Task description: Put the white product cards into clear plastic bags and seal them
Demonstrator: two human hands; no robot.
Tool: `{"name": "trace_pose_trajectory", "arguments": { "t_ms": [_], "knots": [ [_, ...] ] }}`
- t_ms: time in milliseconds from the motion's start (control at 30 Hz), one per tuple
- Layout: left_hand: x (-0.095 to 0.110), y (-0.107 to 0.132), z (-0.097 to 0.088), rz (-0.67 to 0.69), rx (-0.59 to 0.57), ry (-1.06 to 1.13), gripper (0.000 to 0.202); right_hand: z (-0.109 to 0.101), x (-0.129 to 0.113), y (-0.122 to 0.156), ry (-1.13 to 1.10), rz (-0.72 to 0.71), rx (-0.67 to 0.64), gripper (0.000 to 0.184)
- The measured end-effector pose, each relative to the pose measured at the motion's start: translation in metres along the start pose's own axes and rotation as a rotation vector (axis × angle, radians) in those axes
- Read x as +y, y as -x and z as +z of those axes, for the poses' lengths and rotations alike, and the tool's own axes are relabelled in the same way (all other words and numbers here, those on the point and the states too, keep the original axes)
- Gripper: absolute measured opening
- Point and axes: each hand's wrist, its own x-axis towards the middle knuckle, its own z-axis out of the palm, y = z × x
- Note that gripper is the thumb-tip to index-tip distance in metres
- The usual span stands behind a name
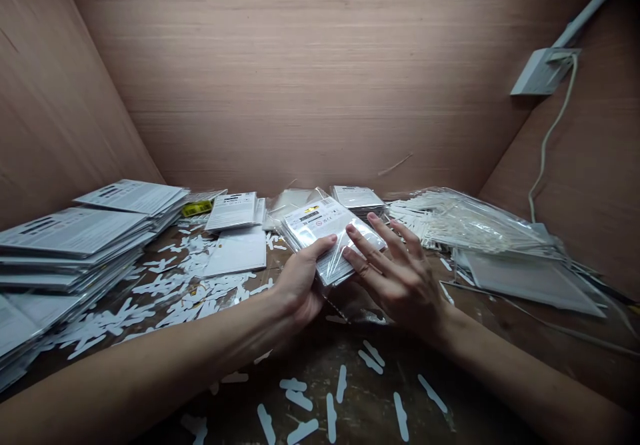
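Observation:
My left hand (299, 288) grips the lower left edge of a clear plastic packet (320, 238) holding a white printed card with a barcode label. My right hand (400, 278) presses on the packet's right side, its fingers spread across the film. The packet is tilted, and its lower corner is hidden behind my fingers. Small white paper strips (165, 285) lie scattered on the table to the left of my hands, and more (300, 398) lie just below my wrists.
Tall stacks of packets (70, 245) stand at the left, with smaller piles (235, 210) at the back. A plastic bag of white strips (465, 222) and a flat white sheet (530, 284) lie right. Wood-panelled walls surround the table; a wall-mounted fitting (543, 72) trails a cable.

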Motion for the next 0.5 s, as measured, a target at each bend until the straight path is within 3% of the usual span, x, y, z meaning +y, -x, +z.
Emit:
{"name": "trace_pose_trajectory", "arguments": {
  "t_ms": [233,500],
  "knots": [
    [0.014,-0.004,-0.007,0.007,-0.039,-0.07,0.036,0.003,0.002,0.011,-0.102,-0.087,-0.014,0.039],
    [-0.014,0.006,-0.009,0.05,0.051,-0.061,0.03,0.003,0.007,0.011,-0.186,-0.1,0.086,0.036]
  ]
}}
